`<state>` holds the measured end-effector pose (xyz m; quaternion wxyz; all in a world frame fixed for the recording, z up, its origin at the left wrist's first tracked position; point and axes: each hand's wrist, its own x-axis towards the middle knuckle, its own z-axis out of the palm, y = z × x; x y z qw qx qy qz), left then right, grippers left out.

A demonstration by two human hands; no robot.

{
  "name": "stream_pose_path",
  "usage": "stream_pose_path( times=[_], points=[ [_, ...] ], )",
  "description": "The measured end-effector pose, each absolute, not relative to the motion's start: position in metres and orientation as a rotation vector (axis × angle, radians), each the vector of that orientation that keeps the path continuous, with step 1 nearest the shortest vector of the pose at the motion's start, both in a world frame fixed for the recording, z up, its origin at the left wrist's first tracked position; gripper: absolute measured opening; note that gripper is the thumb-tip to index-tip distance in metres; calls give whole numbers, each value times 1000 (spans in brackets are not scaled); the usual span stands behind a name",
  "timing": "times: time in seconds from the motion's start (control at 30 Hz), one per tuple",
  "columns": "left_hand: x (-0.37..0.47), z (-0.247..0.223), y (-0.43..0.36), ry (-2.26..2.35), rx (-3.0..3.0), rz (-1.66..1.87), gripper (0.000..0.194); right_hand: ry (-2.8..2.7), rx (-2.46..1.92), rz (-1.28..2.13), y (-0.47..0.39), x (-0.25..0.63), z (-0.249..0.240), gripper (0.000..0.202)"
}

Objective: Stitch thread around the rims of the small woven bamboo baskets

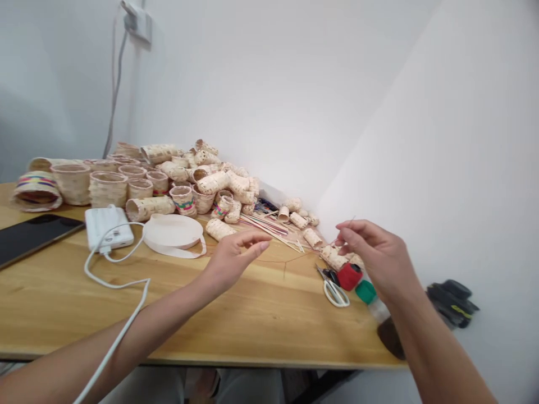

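Observation:
My right hand (374, 252) is raised at the right, its thumb and fingertips pinched on a thin needle (354, 218) that points up. A fine reddish thread (286, 262) runs leftward from near these fingers, sagging over the table toward my left hand. My left hand (238, 255) hovers above the table's middle with its fingers extended and the thumb slightly apart; I see nothing held in it. White-handled scissors (336, 293) lie below and left of my right hand, beside a red thread spool (350, 276) and a green one (365, 292).
Many small woven baskets (108, 188) are piled along the back of the wooden table (252, 325). Thin strips (269, 225) lie near them. A coiled white band (173, 233), a white power bank (108, 229) with a cable, and a phone (37, 235) are at left.

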<state>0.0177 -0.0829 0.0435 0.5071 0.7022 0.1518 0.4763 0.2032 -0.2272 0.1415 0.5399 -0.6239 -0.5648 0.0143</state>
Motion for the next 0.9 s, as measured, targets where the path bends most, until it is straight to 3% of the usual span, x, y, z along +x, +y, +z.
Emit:
stream_pose_path(
  times=[0.17, 0.33, 0.57, 0.9],
  points=[
    [52, 78, -110, 151, 1601, 976, 38, -1413, -1480, 72, -219, 193, 142, 15],
    [69, 92, -118, 29, 1588, 1039, 16, -1439, -1482, 65, -220, 183, 144, 11],
    [63, 95, -114, 50, 1869, 1127, 19, -1454, -1511, 55, -222, 178, 144, 16],
    [43, 80, -86, 126, 2310, 1298, 19, -1300, -1502, -218, -218, 175, 122, 13]
  ],
)
